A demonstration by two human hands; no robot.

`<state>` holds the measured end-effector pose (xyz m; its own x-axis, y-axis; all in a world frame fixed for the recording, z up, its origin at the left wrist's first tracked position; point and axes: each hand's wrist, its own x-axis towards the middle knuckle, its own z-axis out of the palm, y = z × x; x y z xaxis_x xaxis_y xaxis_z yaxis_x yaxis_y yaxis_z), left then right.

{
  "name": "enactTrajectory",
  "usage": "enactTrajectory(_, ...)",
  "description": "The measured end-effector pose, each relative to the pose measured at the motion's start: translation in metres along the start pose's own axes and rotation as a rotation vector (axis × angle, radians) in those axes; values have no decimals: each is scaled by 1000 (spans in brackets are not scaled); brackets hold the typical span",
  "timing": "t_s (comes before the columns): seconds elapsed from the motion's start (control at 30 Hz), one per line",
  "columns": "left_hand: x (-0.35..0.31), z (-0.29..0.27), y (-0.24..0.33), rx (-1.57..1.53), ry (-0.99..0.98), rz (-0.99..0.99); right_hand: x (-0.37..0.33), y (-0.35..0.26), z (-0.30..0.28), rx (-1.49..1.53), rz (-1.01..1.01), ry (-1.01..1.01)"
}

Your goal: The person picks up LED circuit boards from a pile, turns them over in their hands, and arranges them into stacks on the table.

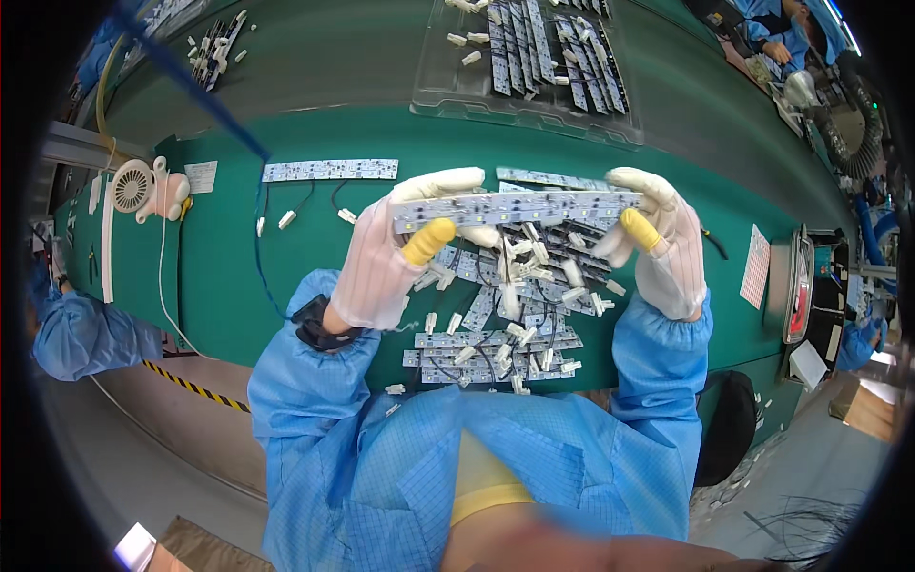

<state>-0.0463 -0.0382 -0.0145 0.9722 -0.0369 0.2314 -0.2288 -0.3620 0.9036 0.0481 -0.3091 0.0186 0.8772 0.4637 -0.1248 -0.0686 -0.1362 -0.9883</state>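
Note:
Both my hands, in white gloves with yellow thumb cots, hold a long white LED circuit board strip (pixel 515 210) level above the bench. My left hand (pixel 410 224) pinches its left end, and my right hand (pixel 658 224) pinches its right end. A dark strap with a blue coiled cord circles my left wrist. Below the strip lies a pile of similar boards (pixel 496 357) with black wires and white plug connectors. Another LED strip (pixel 562 179) lies partly hidden behind the held one.
A single LED strip (pixel 331 170) with wired connectors lies at the left on the green mat (pixel 219 257). Beyond the bench edge stands a clear plastic tray (pixel 524 116) with stacked boards. A small white fan (pixel 143 189) is at far left; a paper sheet (pixel 755 267) lies right.

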Motion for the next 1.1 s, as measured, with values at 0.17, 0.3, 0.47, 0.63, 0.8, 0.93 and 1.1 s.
enactTrajectory(0.17,-9,6,-9,-340,128,-49,-5,12,-10,-3,-197,79)
enactTrajectory(0.3,-16,5,-8,-506,233,-32,-8,8,-5,127,-170,68)
enactTrajectory(0.47,-14,-7,-8,-250,249,90,-10,8,1,263,-159,50)
enactTrajectory(0.63,-15,-12,-10,-113,260,170,-9,15,-3,252,-268,1)
enactTrajectory(0.8,-16,-20,-10,36,244,207,-14,6,-1,287,-210,-14)
enactTrajectory(0.93,-22,-15,0,-166,227,19,-19,6,0,305,-180,11)
enactTrajectory(1.1,-13,-15,4,-561,-14,-317,-28,4,23,-51,-279,74)
